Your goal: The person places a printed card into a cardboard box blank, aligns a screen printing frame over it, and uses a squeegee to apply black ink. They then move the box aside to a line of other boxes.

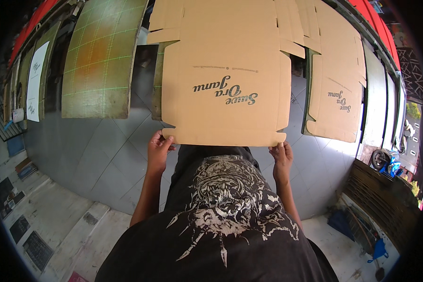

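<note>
A flat, die-cut cardboard box blank (225, 113) lies in front of me, its dark printed lettering upside down from where I stand. My left hand (161, 149) pinches the near left corner tab between thumb and fingers. At the near right corner, my right hand (282, 157) grips the other tab the same way. The near edge of the blank reaches my waist. Its far end runs out of the top of the view. Beneath its left side a strip of greenish board (158, 80) shows.
A second printed cardboard blank (336, 108) rests on a board to the right. To the left are a greenish board (96, 61) with bright grid lines and a white printed sheet (36, 84). Grey tiles (113, 174) cover the floor. A slatted wooden piece (385, 202) stands at right.
</note>
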Available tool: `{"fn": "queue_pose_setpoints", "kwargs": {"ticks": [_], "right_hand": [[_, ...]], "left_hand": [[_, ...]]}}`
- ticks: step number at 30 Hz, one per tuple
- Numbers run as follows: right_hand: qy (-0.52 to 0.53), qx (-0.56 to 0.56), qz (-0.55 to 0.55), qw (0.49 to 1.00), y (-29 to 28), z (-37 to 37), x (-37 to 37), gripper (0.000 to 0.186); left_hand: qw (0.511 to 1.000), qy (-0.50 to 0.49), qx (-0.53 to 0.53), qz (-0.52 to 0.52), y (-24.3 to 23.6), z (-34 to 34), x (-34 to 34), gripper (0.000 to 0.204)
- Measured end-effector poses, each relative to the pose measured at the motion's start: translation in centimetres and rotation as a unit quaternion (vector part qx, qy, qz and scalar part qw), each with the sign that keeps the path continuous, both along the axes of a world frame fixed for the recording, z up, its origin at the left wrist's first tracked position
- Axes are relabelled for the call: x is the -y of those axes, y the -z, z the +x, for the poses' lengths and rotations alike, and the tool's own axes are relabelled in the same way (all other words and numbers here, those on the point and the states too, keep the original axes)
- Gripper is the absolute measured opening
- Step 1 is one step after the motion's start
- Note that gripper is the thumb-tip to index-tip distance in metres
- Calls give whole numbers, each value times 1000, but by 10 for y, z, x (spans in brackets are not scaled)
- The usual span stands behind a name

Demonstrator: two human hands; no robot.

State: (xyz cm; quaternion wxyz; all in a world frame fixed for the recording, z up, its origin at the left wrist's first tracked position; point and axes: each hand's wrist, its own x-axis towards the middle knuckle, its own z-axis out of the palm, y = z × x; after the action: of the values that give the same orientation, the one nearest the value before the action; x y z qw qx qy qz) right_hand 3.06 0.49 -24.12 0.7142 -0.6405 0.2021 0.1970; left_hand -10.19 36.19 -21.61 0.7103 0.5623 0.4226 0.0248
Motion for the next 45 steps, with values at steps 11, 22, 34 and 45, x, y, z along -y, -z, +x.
{"fn": "queue_pose_setpoints", "kwargs": {"ticks": [11,22,34,45], "right_hand": [[-15,-12,8,1000,0,-2,0,20],[-36,-29,24,999,5,-3,9,21],[-154,-23,39,987,13,-13,13,21],[-418,110,-45,901,-18,-6,-38,17]], "left_hand": [[993,-75,13,-95,1,5,11,20],[957,-100,88,-256,5,6,45,29],[939,-157,199,-232,6,21,52,38],[934,-233,233,-141,-19,25,-59,45]]}}
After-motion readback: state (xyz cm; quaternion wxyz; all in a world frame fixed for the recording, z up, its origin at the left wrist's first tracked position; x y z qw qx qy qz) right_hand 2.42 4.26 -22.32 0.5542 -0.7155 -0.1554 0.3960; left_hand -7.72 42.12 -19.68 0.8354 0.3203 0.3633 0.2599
